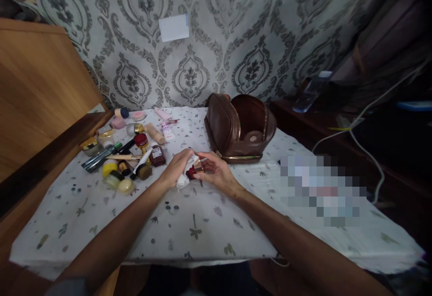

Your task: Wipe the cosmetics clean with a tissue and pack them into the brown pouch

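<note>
My left hand (178, 166) is closed on a crumpled white tissue (183, 181), which presses against a small dark red bottle (191, 172). The fingers of my right hand (218, 173) grip this bottle by its gold-coloured part, above the near middle of the table. Just beyond my hands stands a brown cosmetic bag (224, 127), unzipped, with its inside showing. To the left lies a cluster of cosmetics, among them a dark red bottle with a label (157, 156), a red jar (141, 141), a beige tube (154, 133) and a white tube (143, 161).
A white patterned cloth (216, 237) covers the table. A wooden cabinet (40, 89) borders it on the left, and a patterned wall (189, 66) stands behind. On the right are a blurred-out item (320, 190), a clear plastic bottle (312, 91) and a white cable (367, 152).
</note>
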`<state>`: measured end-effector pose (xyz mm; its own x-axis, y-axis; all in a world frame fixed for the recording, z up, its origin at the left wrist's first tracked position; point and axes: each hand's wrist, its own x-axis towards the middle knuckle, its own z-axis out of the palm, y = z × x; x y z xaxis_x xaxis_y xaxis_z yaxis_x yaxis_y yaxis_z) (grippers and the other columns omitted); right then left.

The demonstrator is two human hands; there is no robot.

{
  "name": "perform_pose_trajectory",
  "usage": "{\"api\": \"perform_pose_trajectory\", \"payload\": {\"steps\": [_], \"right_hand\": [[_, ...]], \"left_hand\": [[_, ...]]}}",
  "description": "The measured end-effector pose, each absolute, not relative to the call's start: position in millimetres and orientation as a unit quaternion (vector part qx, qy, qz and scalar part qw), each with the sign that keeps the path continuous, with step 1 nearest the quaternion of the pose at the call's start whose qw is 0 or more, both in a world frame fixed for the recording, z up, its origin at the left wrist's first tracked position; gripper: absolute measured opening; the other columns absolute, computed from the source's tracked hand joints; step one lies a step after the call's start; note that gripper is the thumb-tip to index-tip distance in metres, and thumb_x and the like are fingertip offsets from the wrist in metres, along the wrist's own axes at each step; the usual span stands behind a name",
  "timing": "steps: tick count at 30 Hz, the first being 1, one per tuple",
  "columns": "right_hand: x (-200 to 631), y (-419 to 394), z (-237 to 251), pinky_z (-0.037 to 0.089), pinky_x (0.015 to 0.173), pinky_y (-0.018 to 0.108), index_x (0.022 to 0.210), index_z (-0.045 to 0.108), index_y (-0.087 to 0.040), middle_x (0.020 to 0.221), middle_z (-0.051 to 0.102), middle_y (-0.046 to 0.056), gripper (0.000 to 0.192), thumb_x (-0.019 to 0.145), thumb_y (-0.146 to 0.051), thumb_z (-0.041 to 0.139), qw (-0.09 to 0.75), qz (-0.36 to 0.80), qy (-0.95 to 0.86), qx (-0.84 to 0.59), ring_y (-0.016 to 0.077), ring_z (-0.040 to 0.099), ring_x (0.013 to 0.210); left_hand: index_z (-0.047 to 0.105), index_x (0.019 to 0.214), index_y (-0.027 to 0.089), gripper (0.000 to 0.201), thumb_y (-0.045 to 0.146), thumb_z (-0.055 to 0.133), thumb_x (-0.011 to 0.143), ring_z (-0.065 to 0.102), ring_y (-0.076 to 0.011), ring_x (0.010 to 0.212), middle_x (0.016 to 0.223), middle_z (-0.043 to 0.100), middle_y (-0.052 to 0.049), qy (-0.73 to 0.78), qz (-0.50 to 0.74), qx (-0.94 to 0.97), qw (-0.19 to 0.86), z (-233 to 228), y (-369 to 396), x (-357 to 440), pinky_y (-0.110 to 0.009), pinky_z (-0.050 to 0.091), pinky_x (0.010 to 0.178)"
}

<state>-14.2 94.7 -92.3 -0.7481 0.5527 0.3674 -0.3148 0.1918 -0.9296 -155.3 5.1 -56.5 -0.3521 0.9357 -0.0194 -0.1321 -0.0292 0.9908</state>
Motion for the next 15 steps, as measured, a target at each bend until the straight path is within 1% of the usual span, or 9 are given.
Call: {"api": "perform_pose_trajectory", "payload": {"steps": [3, 5, 8, 10, 12, 15], "right_hand": [[-13, 95, -91, 0.058, 0.088, 0.038, 0.122, 0.066, -0.032, 0.112, 0.055, 0.005, 0.059, 0.067, -0.041, 0.087, 0.35, 0.604, -0.711, -0.076, 0.0193, 0.063, 0.1], [-12, 95, -90, 0.057, 0.089, 0.039, 0.123, 0.066, -0.032, 0.111, 0.054, 0.005, 0.059, 0.068, -0.042, 0.086, 0.35, 0.597, -0.719, -0.069, 0.0199, 0.061, 0.102], [-12, 93, -88, 0.056, 0.091, 0.039, 0.123, 0.065, -0.032, 0.114, 0.055, 0.005, 0.059, 0.068, -0.042, 0.086, 0.349, 0.603, -0.714, -0.071, 0.0205, 0.06, 0.105], [-13, 92, -88, 0.055, 0.091, 0.04, 0.124, 0.063, -0.031, 0.117, 0.056, 0.006, 0.062, 0.067, -0.043, 0.086, 0.347, 0.614, -0.704, -0.088, 0.0204, 0.061, 0.104], [-14, 90, -87, 0.055, 0.09, 0.04, 0.126, 0.059, -0.031, 0.117, 0.058, 0.006, 0.066, 0.067, -0.045, 0.085, 0.339, 0.626, -0.693, -0.111, 0.0206, 0.061, 0.104], [-15, 89, -86, 0.053, 0.09, 0.042, 0.129, 0.056, -0.028, 0.111, 0.062, 0.007, 0.07, 0.068, -0.05, 0.083, 0.324, 0.624, -0.695, -0.148, 0.0219, 0.06, 0.104]], "left_hand": [[0.06, 0.088, 0.019, 0.036, 0.052, 0.07, 0.078, 0.06, -0.0161, 0.053, 0.068, 0.064, 0.001, 0.539, 0.602, 0.292, 0.512, -52, 4, -154, -0.027, 0.049, 0.049], [0.061, 0.088, 0.018, 0.036, 0.047, 0.074, 0.074, 0.061, -0.0159, 0.049, 0.066, 0.065, 0.001, 0.524, 0.615, 0.269, 0.525, -49, 4, -153, -0.026, 0.048, 0.045], [0.062, 0.08, 0.016, 0.036, 0.043, 0.08, 0.066, 0.06, -0.0143, 0.05, 0.064, 0.065, 0.001, 0.493, 0.666, 0.249, 0.502, -49, 6, -153, -0.023, 0.046, 0.044], [0.06, 0.075, 0.016, 0.037, 0.043, 0.081, 0.062, 0.058, -0.013, 0.05, 0.063, 0.063, 0.002, 0.481, 0.697, 0.232, 0.479, -52, 8, -153, -0.023, 0.046, 0.047], [0.06, 0.074, 0.016, 0.037, 0.045, 0.081, 0.063, 0.058, -0.0123, 0.054, 0.063, 0.062, 0.003, 0.483, 0.72, 0.222, 0.447, -58, 10, -152, -0.023, 0.047, 0.052], [0.06, 0.077, 0.017, 0.036, 0.048, 0.076, 0.069, 0.059, -0.0132, 0.063, 0.067, 0.062, 0.003, 0.512, 0.724, 0.248, 0.389, -65, 11, -150, -0.023, 0.047, 0.06]]}}
